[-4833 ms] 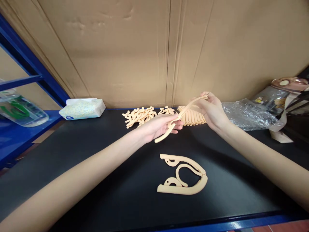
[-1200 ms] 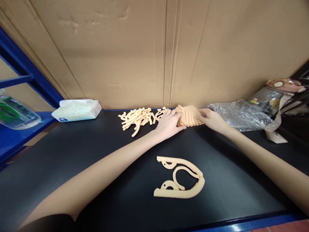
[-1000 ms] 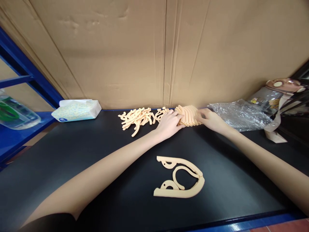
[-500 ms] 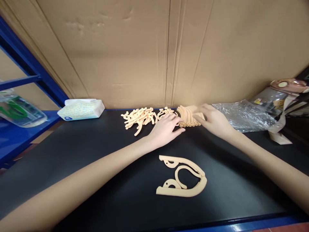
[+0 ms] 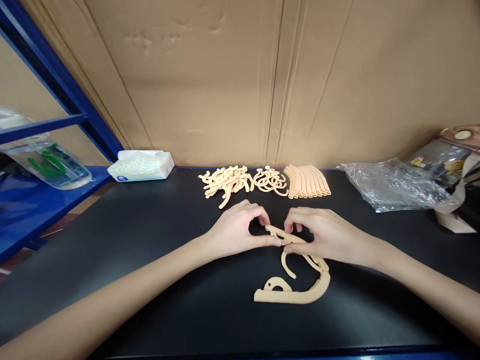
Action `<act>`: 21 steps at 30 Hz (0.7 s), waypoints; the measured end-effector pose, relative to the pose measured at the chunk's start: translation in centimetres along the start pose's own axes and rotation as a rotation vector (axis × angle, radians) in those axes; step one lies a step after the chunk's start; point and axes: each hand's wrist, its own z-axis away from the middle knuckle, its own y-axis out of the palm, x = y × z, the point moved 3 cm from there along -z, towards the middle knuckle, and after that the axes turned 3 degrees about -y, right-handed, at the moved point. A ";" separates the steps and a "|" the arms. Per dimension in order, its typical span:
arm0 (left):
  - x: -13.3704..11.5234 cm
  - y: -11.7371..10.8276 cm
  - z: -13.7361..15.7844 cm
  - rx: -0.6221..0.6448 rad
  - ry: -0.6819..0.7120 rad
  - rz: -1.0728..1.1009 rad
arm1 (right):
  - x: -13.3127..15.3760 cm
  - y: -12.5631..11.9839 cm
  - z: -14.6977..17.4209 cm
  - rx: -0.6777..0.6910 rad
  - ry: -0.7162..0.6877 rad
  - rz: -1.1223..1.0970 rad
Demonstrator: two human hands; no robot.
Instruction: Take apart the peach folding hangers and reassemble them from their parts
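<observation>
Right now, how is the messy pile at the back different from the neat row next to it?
The pile is a loose tangle of curvy hooked pieces; the row has flatter pieces lined up evenly, side by side. Pile sits left, row right. Both are the same pale tan, untouched, on the black table.

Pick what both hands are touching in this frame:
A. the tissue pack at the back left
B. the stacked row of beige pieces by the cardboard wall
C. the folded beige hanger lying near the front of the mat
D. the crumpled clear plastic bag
C: the left hand and right hand both pinch the upper arm of the folded beige hanger, apart from everything else.
</observation>
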 end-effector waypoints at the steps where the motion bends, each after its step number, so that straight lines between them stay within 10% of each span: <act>1: 0.0 0.0 0.0 0.031 0.017 -0.004 | -0.2 0.1 0.0 0.029 -0.002 -0.019; 9: 1.2 0.8 0.1 -0.011 -0.103 0.146 | -1.9 2.0 -0.4 0.054 0.177 -0.378; 21: -0.2 1.3 0.5 -0.096 -0.157 -0.154 | -1.4 1.7 -0.4 -0.054 0.088 -0.198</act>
